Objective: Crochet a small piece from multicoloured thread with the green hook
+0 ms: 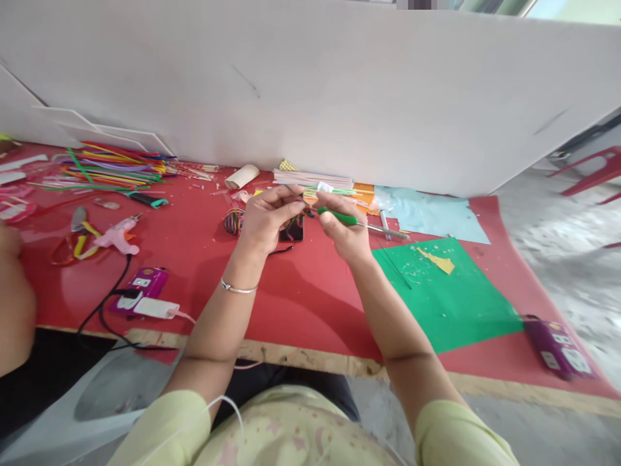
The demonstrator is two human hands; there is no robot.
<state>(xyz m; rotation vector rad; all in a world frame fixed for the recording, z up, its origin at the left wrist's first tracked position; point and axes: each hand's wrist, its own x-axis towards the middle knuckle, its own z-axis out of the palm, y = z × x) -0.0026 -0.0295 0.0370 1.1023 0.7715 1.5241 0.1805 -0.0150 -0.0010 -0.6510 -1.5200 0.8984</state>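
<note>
My right hand [347,233] is closed around a crochet hook with a green grip [345,217]; its metal end sticks out to the right. Facing it, my left hand [269,217] pinches a small bit of dark, multicoloured yarn [308,211] at the hook's tip. Fingers hide most of that piece. A ball of multicoloured yarn [233,221] lies just left of my left hand. Below both hands, a dark phone [294,230] rests on the red table, partly covered.
A pink glue gun [119,236], pliers [79,223] and purple power strips [143,288] lie around the red tabletop [310,304]. Colourful pipe cleaners [119,165] are heaped at back left. A green sheet [436,298] spreads at right. A white panel [310,84] stands behind. Another person's arm [14,298] is at left.
</note>
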